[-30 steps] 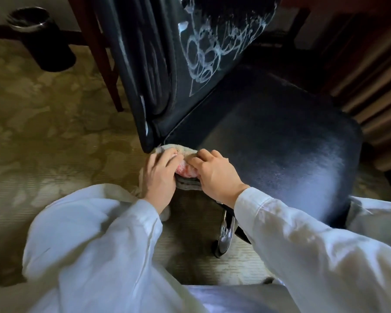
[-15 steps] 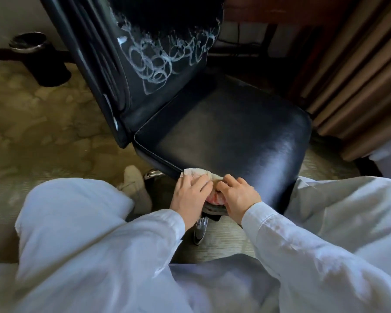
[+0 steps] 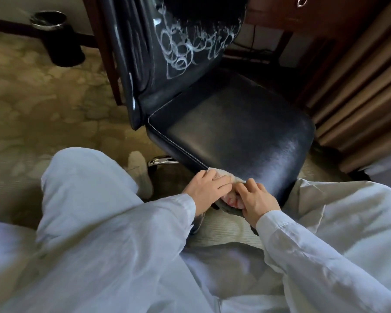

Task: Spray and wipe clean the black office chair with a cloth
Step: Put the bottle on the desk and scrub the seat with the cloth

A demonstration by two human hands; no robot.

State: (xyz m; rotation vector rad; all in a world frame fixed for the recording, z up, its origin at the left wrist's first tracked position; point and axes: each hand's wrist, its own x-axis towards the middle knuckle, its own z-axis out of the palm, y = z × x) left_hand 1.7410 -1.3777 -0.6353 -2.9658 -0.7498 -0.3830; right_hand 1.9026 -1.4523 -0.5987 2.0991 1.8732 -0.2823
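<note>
Two hands meet on one cloth (image 3: 221, 175), which is bunched over the near corner of the black office chair's seat (image 3: 235, 136). The left hand (image 3: 207, 188) lies on top of the cloth with its fingers close together and almost straight, pressing the fabric against the seat's stitched edge. The right hand (image 3: 255, 201), touching the left at the fingertips, has its fingers bent over the cloth and its thumb under the fold that hangs below the seat edge, so it grips that fold. A pinkish patch of the cloth shows between the two hands. Both arms wear pale long sleeves (image 3: 131, 224).

One chair is in view. Its backrest (image 3: 145, 71) rises from the seat's far left side and carries a tangle of white scribbled loops (image 3: 185, 48). Below the seat's left edge a chrome base leg (image 3: 163, 161) sticks out, and beside it, further left of the seat, one light shoe (image 3: 139, 171) rests on the patterned carpet (image 3: 43, 105). One dark round bin (image 3: 58, 39) stands well beyond the seat to the far left. Brown curtains (image 3: 359, 91) hang just to the right of the seat.
</note>
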